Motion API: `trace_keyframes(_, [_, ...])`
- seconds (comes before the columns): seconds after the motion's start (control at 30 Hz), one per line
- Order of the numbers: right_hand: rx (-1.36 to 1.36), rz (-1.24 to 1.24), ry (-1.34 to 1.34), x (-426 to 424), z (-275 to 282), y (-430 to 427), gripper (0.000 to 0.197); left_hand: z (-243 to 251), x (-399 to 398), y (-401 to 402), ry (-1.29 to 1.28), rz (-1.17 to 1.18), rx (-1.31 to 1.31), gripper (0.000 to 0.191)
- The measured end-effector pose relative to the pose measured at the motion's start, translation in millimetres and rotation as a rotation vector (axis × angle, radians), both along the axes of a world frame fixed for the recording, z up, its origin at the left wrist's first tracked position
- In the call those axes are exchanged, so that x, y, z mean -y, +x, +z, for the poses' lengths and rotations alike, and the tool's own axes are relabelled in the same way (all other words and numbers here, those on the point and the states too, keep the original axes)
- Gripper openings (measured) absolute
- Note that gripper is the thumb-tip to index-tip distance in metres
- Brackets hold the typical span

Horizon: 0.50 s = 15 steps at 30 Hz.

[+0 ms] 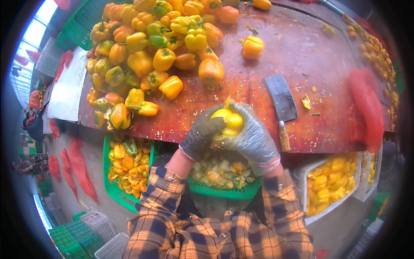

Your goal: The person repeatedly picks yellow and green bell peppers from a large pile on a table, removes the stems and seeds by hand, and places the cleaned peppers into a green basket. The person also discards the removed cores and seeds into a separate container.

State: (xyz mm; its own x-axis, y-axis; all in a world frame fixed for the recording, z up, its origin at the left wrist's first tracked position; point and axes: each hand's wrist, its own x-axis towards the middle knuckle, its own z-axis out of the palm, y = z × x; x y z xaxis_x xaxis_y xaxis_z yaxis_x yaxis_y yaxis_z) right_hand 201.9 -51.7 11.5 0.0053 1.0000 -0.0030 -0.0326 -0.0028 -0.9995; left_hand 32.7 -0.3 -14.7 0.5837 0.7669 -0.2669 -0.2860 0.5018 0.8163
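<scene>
Between my two hands is a yellow bell pepper (233, 122), held above the near edge of the red tabletop (245, 87). My left hand (205, 129), in a dark knit glove, grips its left side with the thumb across the front. Clear plastic covers my gloved right hand (254, 136), which wraps around the pepper's right side. A cleaver (281, 98) with a wooden handle lies on the table to the right of my hands. Beneath my hands stands a green crate (223, 192) filled with pale cores and trimmings.
A large heap of yellow and orange bell peppers (139, 61) covers the table's left side. One lone pepper (253, 47) lies farther back. A green crate (111, 186) of pepper pieces and a white crate (333, 212) of peppers flank me. Red mesh (367, 110) drapes the right edge.
</scene>
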Motion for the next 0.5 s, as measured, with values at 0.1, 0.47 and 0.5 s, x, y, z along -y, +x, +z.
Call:
trace_keyframes(0.1, [0.110,0.040,-0.003,-4.1,7.6,9.3,0.088,-5.1,-0.6,-2.7,0.067,-0.008,-0.071,0.055])
trace_keyframes(0.47, [-0.727,-0.289,-0.229,-13.7,-3.3,6.8,0.036,2.7,8.8,-7.5,0.495,0.124,-0.217,0.046])
trace_keyframes(0.5, [-0.690,-0.327,-0.228,-16.9,-8.8,7.8,0.038,8.9,6.9,-7.4,0.311,0.135,-0.075,0.045])
